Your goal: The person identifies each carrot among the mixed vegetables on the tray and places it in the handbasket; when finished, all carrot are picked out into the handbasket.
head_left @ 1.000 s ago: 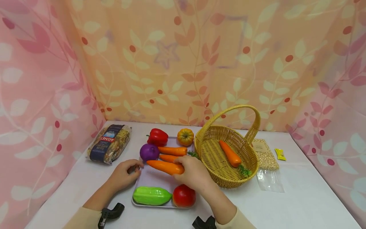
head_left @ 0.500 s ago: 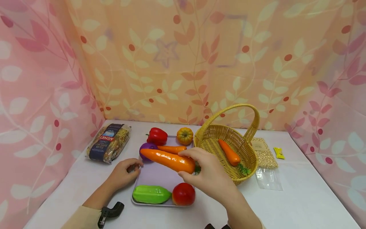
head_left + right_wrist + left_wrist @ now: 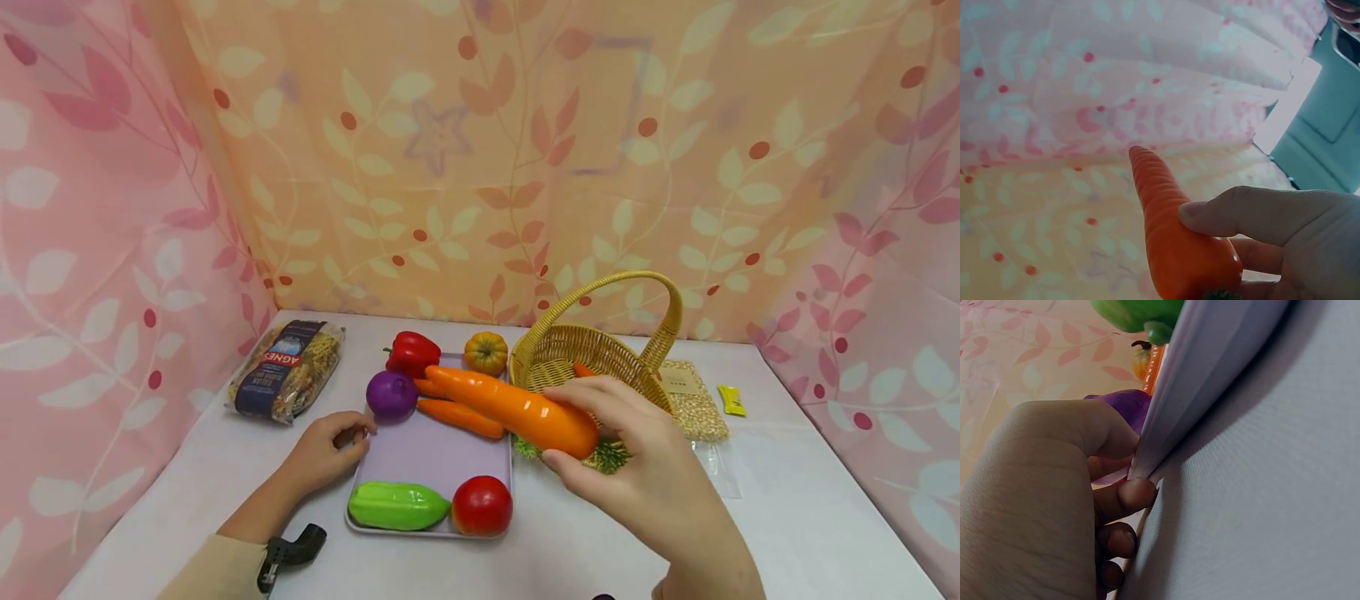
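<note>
My right hand (image 3: pixel 652 450) grips a big orange carrot (image 3: pixel 517 408) by its thick leafy end, raised in front of the wicker basket (image 3: pixel 551 362); its tip points left. The right wrist view shows the thumb (image 3: pixel 1210 215) pressed along that carrot's side. Another carrot (image 3: pixel 583 370) in the basket is mostly covered by the hand. At the left side of the lilac tray (image 3: pixel 435 454), my left hand (image 3: pixel 326 450) pinches the rim. Two carrots lie on the tray with a purple round vegetable (image 3: pixel 392 396), a green ridged vegetable (image 3: pixel 397 506) and a red round fruit (image 3: pixel 482 506).
At the tray's far end sit a red bell pepper (image 3: pixel 412 354) and a small orange pumpkin (image 3: pixel 486 353). A pasta bag (image 3: pixel 288 371) lies at the back left. Right of the basket are a bag of pale grains (image 3: pixel 693 404) and a yellow packet (image 3: pixel 732 401).
My right hand has lifted the carrot off the tray and carried it right, to in front of the basket. The left hand stays at the tray's edge.
</note>
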Tool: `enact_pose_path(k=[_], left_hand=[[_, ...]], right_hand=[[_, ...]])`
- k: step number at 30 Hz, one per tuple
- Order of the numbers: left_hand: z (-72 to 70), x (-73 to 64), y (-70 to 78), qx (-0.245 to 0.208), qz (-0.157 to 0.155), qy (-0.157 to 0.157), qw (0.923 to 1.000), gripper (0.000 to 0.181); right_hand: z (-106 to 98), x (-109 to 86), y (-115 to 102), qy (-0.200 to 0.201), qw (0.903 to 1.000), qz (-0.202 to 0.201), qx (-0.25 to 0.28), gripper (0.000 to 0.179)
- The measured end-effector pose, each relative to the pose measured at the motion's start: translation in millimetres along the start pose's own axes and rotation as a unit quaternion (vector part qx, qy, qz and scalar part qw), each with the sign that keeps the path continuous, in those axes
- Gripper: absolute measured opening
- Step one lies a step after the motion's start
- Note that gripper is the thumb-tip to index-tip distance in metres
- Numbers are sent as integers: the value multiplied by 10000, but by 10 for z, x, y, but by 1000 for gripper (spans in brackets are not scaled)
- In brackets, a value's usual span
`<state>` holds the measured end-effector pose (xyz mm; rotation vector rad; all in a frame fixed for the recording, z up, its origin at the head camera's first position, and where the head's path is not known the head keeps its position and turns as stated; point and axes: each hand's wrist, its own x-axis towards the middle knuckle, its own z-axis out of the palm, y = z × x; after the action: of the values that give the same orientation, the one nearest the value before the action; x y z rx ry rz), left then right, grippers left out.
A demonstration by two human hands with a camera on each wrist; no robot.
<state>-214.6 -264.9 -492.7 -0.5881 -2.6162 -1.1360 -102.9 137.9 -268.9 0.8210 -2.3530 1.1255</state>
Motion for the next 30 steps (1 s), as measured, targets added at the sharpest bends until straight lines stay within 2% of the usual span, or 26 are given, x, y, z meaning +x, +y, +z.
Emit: enact_pose_path(k=[6,10,14,20,25,30], left_hand=[[0,3,-6,19,-26,-17,10000,21],[-8,2,0,6,-33,-34,10000,21],[-13,2,11,11,-45,-48,10000,21],[-6,15,14,44,-63,-48,10000,21],[-13,17,29,40,-93,-67,9999,21],[-18,12,33,75,-146,-91,9998,20]], right_hand=[[-323,-105,59,413,9980,269,-388,60],[-505,-169,123,604,9932,732,-677,61],[-661,-243,238,731,9836,1324,-986,58],[-842,-312,500,794,9657,1965,-1501,54],[-898,-282,706,367,9429,2620,-2023,55],[-842,-151,995,-362,9244,3292,-1891,65]])
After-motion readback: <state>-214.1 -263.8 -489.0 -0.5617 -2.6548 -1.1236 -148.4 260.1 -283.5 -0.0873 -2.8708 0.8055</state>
